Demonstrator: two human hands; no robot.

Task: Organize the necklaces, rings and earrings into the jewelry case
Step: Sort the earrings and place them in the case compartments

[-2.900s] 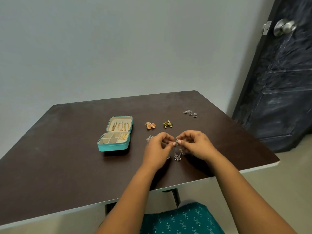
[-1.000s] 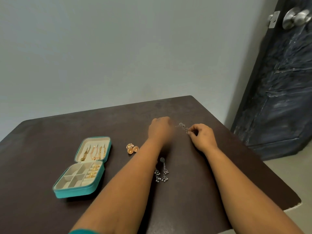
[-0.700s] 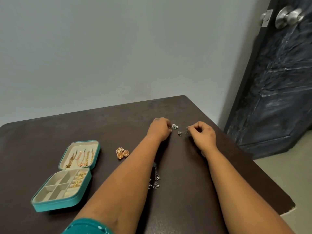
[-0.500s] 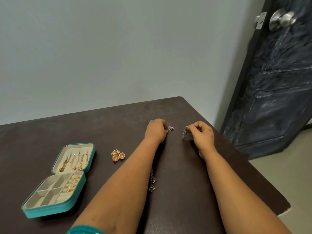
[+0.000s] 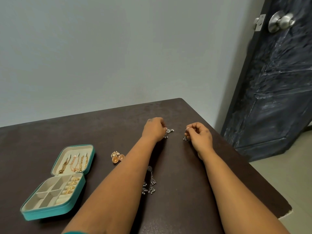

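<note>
Both arms reach out over the dark brown table [image 5: 50, 135], toward its far right part. The left hand [image 5: 154, 129] is curled, its fingertips pinched on a small silver earring [image 5: 169, 131] that sticks out to the right of the knuckles. The right hand [image 5: 200, 135] is curled the same way and pinches a second silver earring [image 5: 185, 137], which hangs from its fingers just above the tabletop. The two hands are near each other but apart. Closer in, partly hidden by the left forearm, a pair of long silver dangling earrings [image 5: 151, 184] lies flat on the table. To the left of that arm sits a little cluster of round gold earrings [image 5: 117, 157]. Further left, the teal jewelry case [image 5: 54, 211] lies open, gold chains [image 5: 74, 163] pinned in its raised lid and gold rings [image 5: 71, 184] tucked in the right-hand slots of its tray.
</note>
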